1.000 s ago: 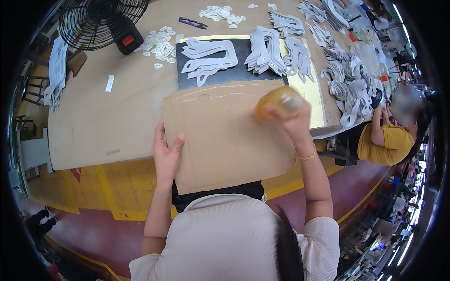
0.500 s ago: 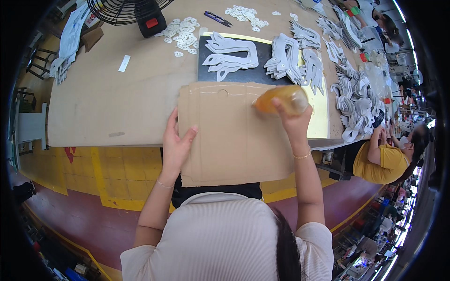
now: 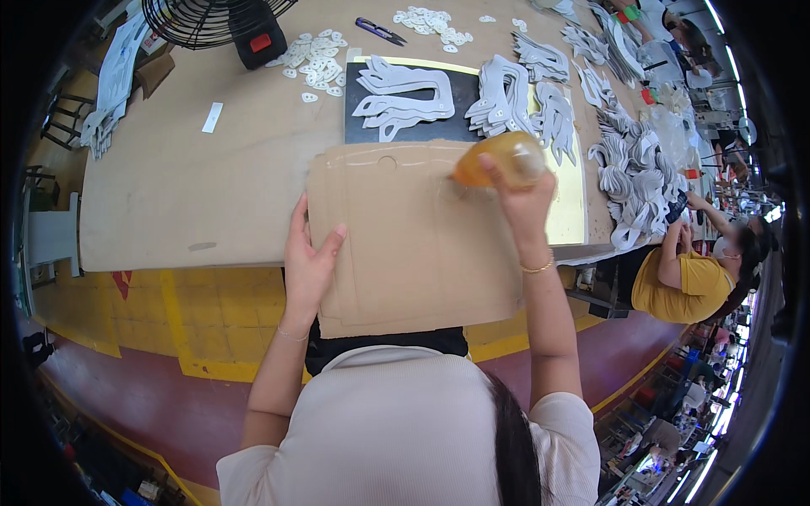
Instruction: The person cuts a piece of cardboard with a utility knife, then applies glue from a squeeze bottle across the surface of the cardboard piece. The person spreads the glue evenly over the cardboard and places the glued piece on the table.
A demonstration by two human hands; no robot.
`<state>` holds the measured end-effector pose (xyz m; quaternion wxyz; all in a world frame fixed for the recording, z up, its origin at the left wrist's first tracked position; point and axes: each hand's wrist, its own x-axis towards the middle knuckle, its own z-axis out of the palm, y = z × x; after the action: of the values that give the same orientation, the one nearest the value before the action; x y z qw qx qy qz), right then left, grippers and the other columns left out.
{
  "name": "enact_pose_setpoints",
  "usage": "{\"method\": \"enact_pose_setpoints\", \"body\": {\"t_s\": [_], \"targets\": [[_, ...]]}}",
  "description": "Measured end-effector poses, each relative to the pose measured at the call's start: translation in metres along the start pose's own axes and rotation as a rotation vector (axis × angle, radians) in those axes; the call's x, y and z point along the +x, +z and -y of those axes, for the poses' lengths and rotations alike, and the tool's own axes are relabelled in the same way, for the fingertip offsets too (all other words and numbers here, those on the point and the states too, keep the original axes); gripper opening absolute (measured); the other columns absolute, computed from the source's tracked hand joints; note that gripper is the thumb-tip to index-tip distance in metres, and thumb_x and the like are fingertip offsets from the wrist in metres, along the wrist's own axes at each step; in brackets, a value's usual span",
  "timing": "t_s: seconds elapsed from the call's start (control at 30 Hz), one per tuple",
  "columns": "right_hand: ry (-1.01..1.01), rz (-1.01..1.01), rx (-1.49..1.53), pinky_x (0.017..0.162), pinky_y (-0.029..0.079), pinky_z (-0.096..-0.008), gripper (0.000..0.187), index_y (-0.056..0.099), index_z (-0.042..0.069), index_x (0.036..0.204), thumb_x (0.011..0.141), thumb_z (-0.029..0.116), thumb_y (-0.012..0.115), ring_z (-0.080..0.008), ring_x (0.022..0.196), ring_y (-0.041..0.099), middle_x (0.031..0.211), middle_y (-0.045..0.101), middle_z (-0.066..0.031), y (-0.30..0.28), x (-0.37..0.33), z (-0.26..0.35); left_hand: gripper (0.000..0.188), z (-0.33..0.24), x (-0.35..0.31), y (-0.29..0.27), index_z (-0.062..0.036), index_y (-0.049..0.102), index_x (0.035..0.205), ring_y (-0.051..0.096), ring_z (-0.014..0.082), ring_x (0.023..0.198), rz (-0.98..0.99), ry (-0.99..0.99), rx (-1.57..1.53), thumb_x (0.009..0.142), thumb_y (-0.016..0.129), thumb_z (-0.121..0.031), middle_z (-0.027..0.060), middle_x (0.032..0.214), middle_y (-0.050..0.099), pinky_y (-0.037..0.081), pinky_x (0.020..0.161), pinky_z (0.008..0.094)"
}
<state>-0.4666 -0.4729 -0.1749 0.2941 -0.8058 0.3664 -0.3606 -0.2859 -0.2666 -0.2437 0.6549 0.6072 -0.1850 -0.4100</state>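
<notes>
A flat piece of brown cardboard lies across the table's near edge and over my lap. My left hand grips its left side, thumb on top and fingers beneath. In my right hand is a clear squeeze bottle of amber liquid, tilted with its narrow end down toward the upper right part of the cardboard. A shiny wet streak shows along the cardboard's far edge. Just beyond lie grey U-shaped cut pieces on a dark board, with another stack of grey pieces beside them.
Small white pieces and thread snips lie farther back. A black fan stands at the far left. Grey piles cover the table's right side. A person in a yellow shirt sits at the right.
The bottle in my right hand has moved slightly away and to the left over the cardboard. My left hand keeps its hold. The whole view has shifted a little.
</notes>
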Motion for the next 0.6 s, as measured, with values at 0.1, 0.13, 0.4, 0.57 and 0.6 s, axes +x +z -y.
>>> {"method": "enact_pose_setpoints", "body": {"t_s": [0.1, 0.13, 0.4, 0.57, 0.6], "targets": [[-0.185, 0.169, -0.100, 0.065, 0.052, -0.0297, 0.037, 0.066, 0.000, 0.090, 0.074, 0.030, 0.082, -0.0197, 0.071, 0.068, 0.080, 0.069, -0.0099, 0.001, -0.004, 0.022, 0.067, 0.003, 0.001, -0.003, 0.0054, 0.020, 0.144, 0.051, 0.0223, 0.121, 0.000, 0.016, 0.022, 0.088, 0.057, 0.002, 0.0191, 0.133, 0.049, 0.040, 0.102, 0.0318], [-0.108, 0.124, -0.081, 0.066, 0.052, -0.0304, 0.039, 0.066, 0.000, 0.091, 0.073, 0.031, 0.083, -0.0201, 0.072, 0.067, 0.082, 0.069, -0.0106, -0.003, -0.002, 0.017, 0.066, 0.004, 0.001, -0.005, 0.0054, 0.021, 0.144, 0.050, 0.0223, 0.122, 0.001, 0.018, 0.024, 0.088, 0.057, 0.003, 0.0191, 0.133, 0.049, 0.040, 0.102, 0.0319], [-0.135, 0.019, -0.077, 0.063, 0.052, -0.0288, 0.041, 0.066, -0.001, 0.091, 0.072, 0.031, 0.083, -0.0195, 0.068, 0.066, 0.078, 0.069, -0.0106, 0.002, 0.006, -0.006, 0.064, 0.005, 0.001, -0.003, 0.0063, 0.024, 0.142, 0.048, 0.0221, 0.124, -0.003, 0.026, 0.037, 0.088, 0.057, 0.002, 0.0198, 0.134, 0.048, 0.038, 0.103, 0.0315], [-0.067, 0.029, 0.028, 0.064, 0.052, -0.0289, 0.040, 0.066, -0.001, 0.091, 0.074, 0.032, 0.082, -0.0179, 0.069, 0.067, 0.079, 0.069, -0.0102, 0.015, 0.017, -0.005, 0.063, 0.003, 0.001, -0.003, 0.0061, 0.024, 0.143, 0.048, 0.0218, 0.124, 0.001, 0.033, 0.042, 0.088, 0.056, 0.002, 0.0198, 0.134, 0.048, 0.038, 0.103, 0.0314], [-0.146, 0.076, -0.008, 0.064, 0.052, -0.0288, 0.038, 0.066, -0.001, 0.089, 0.075, 0.030, 0.081, -0.0174, 0.069, 0.067, 0.079, 0.069, -0.0099, 0.017, 0.015, 0.000, 0.063, 0.005, 0.001, -0.003, 0.0059, 0.024, 0.143, 0.048, 0.0218, 0.124, -0.014, 0.028, 0.050, 0.088, 0.056, 0.002, 0.0197, 0.134, 0.048, 0.038, 0.103, 0.0313]]}}
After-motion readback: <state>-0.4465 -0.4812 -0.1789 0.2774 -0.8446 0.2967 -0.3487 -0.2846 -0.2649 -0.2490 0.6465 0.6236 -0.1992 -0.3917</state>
